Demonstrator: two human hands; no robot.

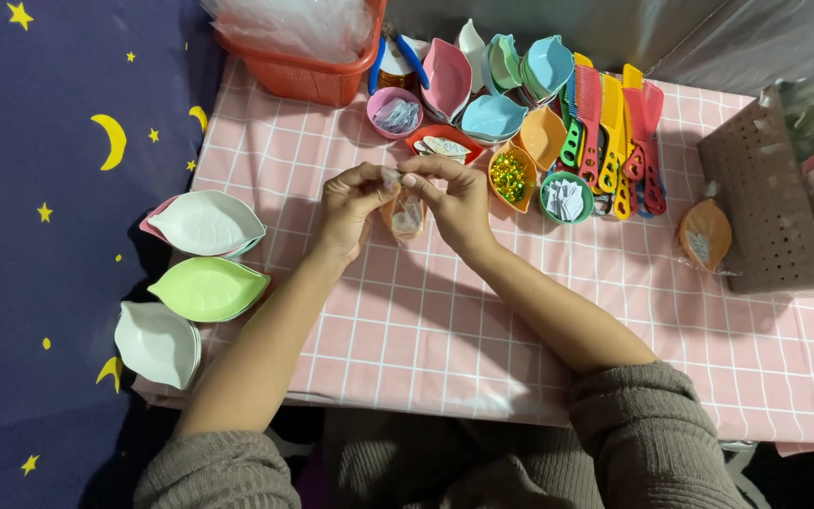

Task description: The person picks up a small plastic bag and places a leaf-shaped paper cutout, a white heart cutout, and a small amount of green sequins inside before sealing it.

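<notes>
You are pinching a small clear packet [407, 213] over the pink checked bench [445, 320], your left hand [352, 203] and right hand [454, 200] both closed on its top edge. It looks light, thin and slippery, so grip the edge, not the orange leaf-shaped piece inside.

Small clear packet [407, 215] between both hands was mostly covered by fingers; contents too blurred to identify. Left hand [355, 203] and right hand [454, 203] pinched its top edge, fingertips overlapping, so exact grip unclear. Red basket [308, 71] was cut off by top edge, as was the clear plastic inside it. Blue-handled tool [414, 61] half hidden behind pink dish [447, 77]. Brown perforated box [763, 198] ran into the right edge; items behind it were blurred.
</notes>
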